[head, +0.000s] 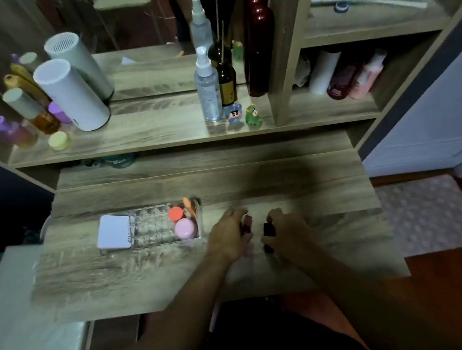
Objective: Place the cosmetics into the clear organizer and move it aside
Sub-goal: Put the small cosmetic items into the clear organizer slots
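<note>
Head view: left hand (pixel 228 234) grips a reddish tube (pixel 247 223), right hand (pixel 286 226) a black tube (pixel 268 231), beside the clear organizer (pixel 152 228).

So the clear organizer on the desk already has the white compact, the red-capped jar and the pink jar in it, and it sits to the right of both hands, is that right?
Not quite. The head view shows the clear organizer to the left of both hands, not the right. The rest holds: the white compact, the red-capped jar and the pink jar are already in it.
</note>
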